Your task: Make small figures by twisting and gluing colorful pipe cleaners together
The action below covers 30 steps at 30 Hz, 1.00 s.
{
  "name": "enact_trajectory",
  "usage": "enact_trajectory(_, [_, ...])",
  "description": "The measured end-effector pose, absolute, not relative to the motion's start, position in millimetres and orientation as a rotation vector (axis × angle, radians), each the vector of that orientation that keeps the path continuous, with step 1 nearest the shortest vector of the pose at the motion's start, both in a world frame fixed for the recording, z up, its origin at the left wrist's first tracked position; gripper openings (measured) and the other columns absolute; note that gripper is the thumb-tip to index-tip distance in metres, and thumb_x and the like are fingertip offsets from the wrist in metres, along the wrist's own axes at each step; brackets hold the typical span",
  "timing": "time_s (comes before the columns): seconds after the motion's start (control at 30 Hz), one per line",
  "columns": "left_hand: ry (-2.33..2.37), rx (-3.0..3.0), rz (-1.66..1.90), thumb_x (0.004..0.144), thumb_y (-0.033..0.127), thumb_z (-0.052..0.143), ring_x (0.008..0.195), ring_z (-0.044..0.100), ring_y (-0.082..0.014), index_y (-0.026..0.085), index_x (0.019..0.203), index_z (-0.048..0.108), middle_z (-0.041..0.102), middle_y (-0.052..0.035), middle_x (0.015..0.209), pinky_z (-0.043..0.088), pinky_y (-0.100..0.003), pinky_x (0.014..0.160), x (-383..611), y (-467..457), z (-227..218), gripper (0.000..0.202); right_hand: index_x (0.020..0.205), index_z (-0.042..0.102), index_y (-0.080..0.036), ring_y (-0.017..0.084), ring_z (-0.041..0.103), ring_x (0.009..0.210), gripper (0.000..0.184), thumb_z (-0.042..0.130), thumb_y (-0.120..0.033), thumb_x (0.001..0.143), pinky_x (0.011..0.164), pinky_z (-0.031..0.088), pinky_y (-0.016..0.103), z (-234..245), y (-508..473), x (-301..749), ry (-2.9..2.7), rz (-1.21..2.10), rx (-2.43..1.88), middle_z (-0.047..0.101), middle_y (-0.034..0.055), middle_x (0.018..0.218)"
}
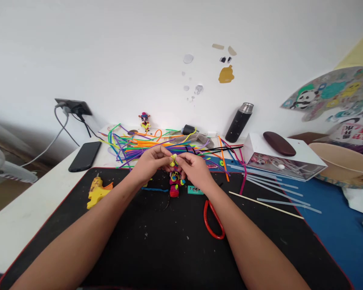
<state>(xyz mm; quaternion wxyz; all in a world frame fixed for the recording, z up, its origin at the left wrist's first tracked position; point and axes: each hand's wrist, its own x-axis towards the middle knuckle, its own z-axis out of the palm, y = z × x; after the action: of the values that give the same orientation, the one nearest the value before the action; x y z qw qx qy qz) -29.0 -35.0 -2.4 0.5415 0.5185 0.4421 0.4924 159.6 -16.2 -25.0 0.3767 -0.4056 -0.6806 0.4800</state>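
Both hands meet over the far part of a black mat (157,241). My left hand (151,163) and my right hand (195,169) pinch a small yellow fuzzy piece (173,160) between their fingertips. Just below them stands a small red and multicoloured pipe-cleaner figure (174,183). A pile of coloured pipe cleaners (145,147) lies right behind the hands.
On the mat lie a yellow glue gun (97,191), red-handled scissors (212,219), a teal block (195,190), a wooden stick (266,204) and clear glue sticks (275,189). Behind are a phone (85,156), a black flask (238,122), a white box (282,157) and a bowl (339,161).
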Motion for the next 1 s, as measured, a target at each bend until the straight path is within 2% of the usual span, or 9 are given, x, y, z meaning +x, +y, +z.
enact_trajectory(0.3, [1.086,1.301,1.142,0.068,0.038,0.088,0.059,0.072,-0.0168,0.019,0.081,0.064,0.07,0.0018,0.066,0.059,-0.028,0.058,-30,-34,-5,0.034,0.105,0.072,-0.022,0.012,0.06,0.049,0.028,0.058,-0.045,0.1,0.051,0.049,0.024,-29,-15,160,-1.761,1.138,-1.057,0.067,-0.0016,0.073])
enact_trajectory(0.57, [1.063,1.286,1.139,0.068,0.035,0.089,0.059,0.072,-0.0164,0.018,0.081,0.065,0.07,0.0013,0.065,0.058,-0.027,0.058,-29,-34,-4,0.033,0.096,0.072,-0.021,0.011,0.058,0.048,0.031,0.056,-0.047,0.101,0.049,0.046,0.023,-27,-19,158,-1.777,1.154,-1.071,0.065,-0.0023,0.069])
enact_trajectory(0.73, [1.037,1.16,1.167,0.068,0.036,0.09,0.057,0.071,-0.0158,0.017,0.083,0.065,0.072,0.0002,0.066,0.057,-0.026,0.057,-31,-32,-6,0.034,0.105,0.072,-0.021,0.012,0.058,0.048,0.028,0.053,-0.041,0.103,0.051,0.045,0.024,-26,-20,158,-1.805,1.169,-1.07,0.067,-0.0013,0.073])
enact_trajectory(0.83, [1.07,1.162,1.189,0.069,0.038,0.089,0.058,0.071,-0.0161,0.018,0.084,0.064,0.072,-0.0003,0.068,0.058,-0.027,0.058,-32,-31,-8,0.035,0.111,0.073,-0.023,0.014,0.06,0.053,0.027,0.051,-0.038,0.105,0.056,0.042,0.025,-24,-22,157,-1.946,0.992,-1.127,0.071,-0.0006,0.075])
enact_trajectory(1.0, [1.163,1.37,1.211,0.074,0.044,0.085,0.062,0.071,-0.017,0.018,0.085,0.063,0.071,-0.0006,0.069,0.06,-0.029,0.061,-32,-30,-14,0.035,0.114,0.072,-0.022,0.02,0.069,0.075,0.022,0.054,-0.029,0.105,0.064,0.034,0.028,-14,-30,154,-2.297,0.502,-1.261,0.078,0.0043,0.087])
